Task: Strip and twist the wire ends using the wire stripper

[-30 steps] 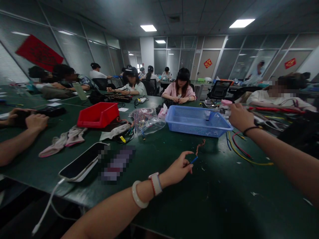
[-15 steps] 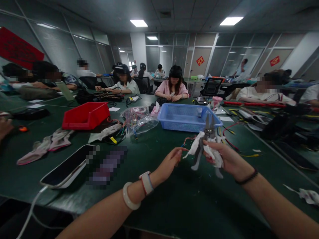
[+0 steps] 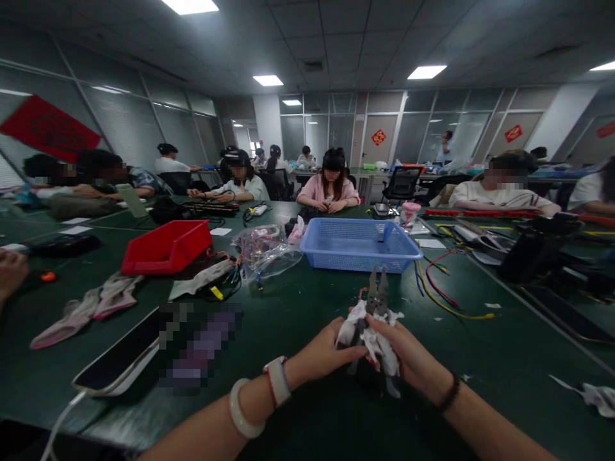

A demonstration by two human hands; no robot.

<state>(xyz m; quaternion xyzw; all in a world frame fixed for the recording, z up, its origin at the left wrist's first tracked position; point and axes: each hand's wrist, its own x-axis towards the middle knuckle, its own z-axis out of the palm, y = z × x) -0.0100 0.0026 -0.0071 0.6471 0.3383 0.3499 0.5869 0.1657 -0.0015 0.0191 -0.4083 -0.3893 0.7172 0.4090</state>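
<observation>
Low over the near middle of the green table, my right hand is closed around grey pliers, whose jaws point away from me. Crumpled white tissue is bunched around the handles and between both hands. From the left, my left hand grips the tissue on the left handle, its thumb lying across the front. The fingers behind the tissue are hidden. A bit of thin reddish wire shows beside the jaws.
A blue basket stands just beyond my hands, with a red bin to its left. Between them lie a clear bag of wires and a glove. A phone is at left; loose cables lie at right. People sit opposite.
My right hand has brought the pliers and tissue left and toward me. My left hand, earlier stretched out beside the tissue, has closed on it. The view has tilted up.
</observation>
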